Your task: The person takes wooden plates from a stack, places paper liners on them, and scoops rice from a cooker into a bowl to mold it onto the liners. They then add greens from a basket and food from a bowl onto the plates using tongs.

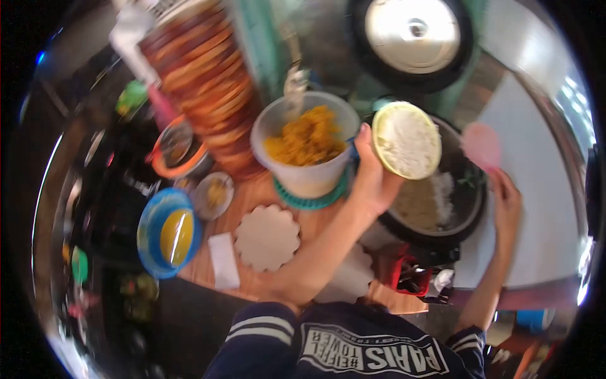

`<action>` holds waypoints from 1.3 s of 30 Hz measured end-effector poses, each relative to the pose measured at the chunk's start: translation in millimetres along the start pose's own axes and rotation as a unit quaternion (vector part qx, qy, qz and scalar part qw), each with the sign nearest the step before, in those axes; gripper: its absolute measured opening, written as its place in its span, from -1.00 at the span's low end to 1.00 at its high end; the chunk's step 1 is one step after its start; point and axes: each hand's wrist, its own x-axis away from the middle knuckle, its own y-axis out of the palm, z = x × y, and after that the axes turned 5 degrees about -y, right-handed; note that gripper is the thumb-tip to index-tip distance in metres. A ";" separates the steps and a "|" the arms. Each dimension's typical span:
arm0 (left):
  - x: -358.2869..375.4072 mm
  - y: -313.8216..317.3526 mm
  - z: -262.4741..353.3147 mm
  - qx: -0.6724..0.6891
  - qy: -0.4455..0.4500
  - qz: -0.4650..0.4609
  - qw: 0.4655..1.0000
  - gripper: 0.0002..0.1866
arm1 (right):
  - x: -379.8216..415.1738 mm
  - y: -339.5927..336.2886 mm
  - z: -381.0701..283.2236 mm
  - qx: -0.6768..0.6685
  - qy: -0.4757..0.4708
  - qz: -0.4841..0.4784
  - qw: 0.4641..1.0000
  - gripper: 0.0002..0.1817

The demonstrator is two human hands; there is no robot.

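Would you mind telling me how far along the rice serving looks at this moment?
Done: the small bowl in the left hand is already heaped with white rice. In hand: it is held over the open rice cooker, while the right hand holds a pink paddle. Left: rice remains in the cooker, and the scalloped plates are bare.

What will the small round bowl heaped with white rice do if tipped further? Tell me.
The small round bowl heaped with white rice probably feels fairly heavy for its size. Held tilted in the left hand, loose grains may spill into the black rice cooker pot.
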 end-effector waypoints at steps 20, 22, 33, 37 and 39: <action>287.8 -266.6 38.2 0.163 0.184 0.316 0.917 -0.23 | 96.8 47.8 1.8 -0.130 0.125 -0.077 0.981 -0.67; 295.4 -272.7 42.4 0.151 0.185 0.316 0.918 -0.27 | 101.2 54.9 -7.7 -0.118 0.124 -0.077 0.982 -0.68; 288.8 -301.3 60.9 0.197 0.217 0.322 0.900 -0.43 | 134.6 64.2 -32.2 -0.115 0.131 -0.053 0.983 -0.69; 286.9 -305.0 61.1 0.227 0.205 0.316 0.898 -0.44 | 145.9 57.8 -34.1 -0.116 0.141 -0.064 0.981 -0.71; 286.6 -310.6 61.1 0.198 0.206 0.313 0.906 -0.43 | 150.4 56.2 -33.9 -0.128 0.140 -0.064 0.980 -0.72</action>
